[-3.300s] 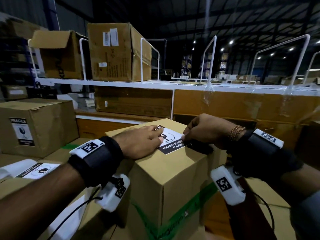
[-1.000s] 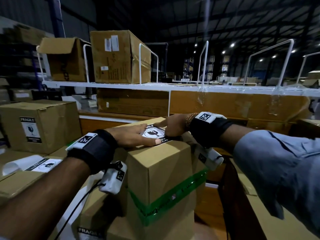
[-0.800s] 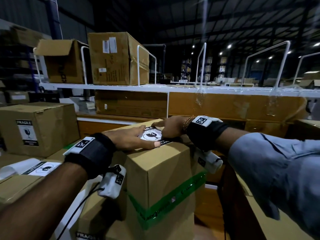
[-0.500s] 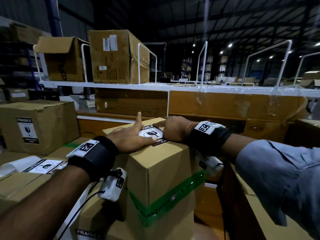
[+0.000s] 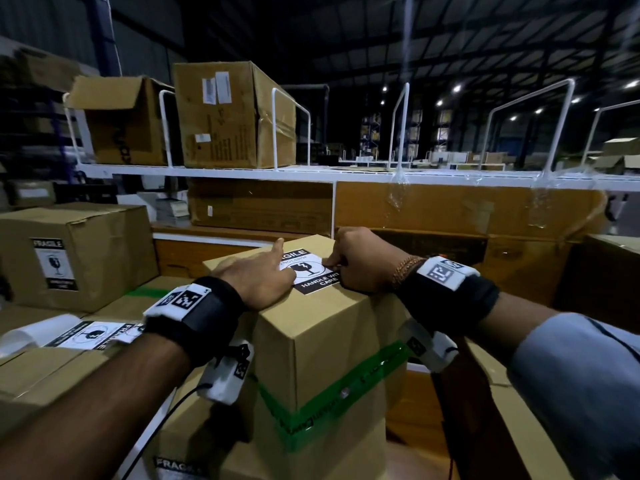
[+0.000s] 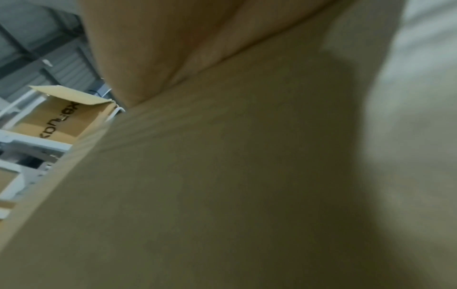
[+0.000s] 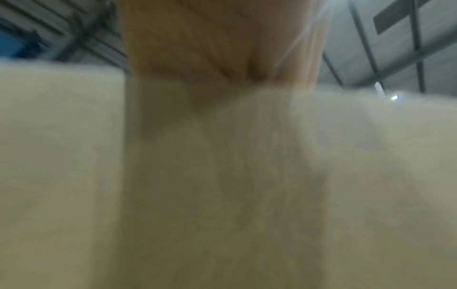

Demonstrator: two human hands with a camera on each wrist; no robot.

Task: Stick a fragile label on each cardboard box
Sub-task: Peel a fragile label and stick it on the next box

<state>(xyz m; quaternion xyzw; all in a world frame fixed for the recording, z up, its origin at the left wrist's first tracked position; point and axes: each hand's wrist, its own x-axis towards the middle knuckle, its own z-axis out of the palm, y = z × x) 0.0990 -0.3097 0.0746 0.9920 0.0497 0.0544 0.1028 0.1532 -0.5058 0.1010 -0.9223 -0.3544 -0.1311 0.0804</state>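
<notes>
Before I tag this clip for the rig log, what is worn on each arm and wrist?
Left wrist: a black strap with a white square-code tag, a white camera unit under it trailing a black cable; forearm bare. Right wrist: the same strap and tag, a white unit beneath, a beaded bracelet, and a grey-blue sleeve.

Cardboard box [image 5: 322, 358]: brown, closed, upright, green tape band round its lower half. Fragile label [image 5: 311, 271]: black-and-white, broken-glass symbol, "FRAGILE" and "HANDLE WITH CARE" legible; lies flat on the box's top face, near its front edge.
</notes>
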